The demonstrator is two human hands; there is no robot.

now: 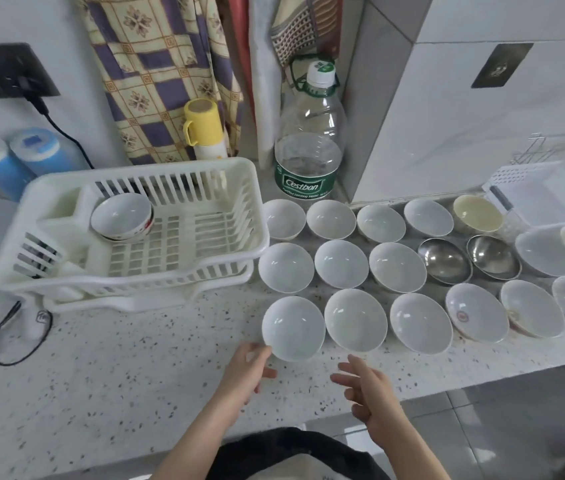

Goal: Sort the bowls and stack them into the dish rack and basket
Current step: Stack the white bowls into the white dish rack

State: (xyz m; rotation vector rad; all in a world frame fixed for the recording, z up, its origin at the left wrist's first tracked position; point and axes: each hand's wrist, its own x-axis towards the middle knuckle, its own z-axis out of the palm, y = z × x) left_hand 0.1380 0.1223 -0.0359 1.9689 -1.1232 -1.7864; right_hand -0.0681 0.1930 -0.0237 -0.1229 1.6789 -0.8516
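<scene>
Left hand (248,370): fingers at near-left rim of nearest white bowl (293,328), contact at rim; firm grasp not confirmed. Right hand (366,386): released, fingers spread, holding nothing, just near of bowl row. Bowl location: counter (135,368), near-left corner of bowl array, right of dish rack (128,233). Rack already holds small bowl stack (122,216) at far left. Handling estimate: glazed ceramic, rigid, smooth, likely slippery, chips on impact. Recommended hold: thumb over rim, fingers under wall. Basket (544,192) at far right.
</scene>
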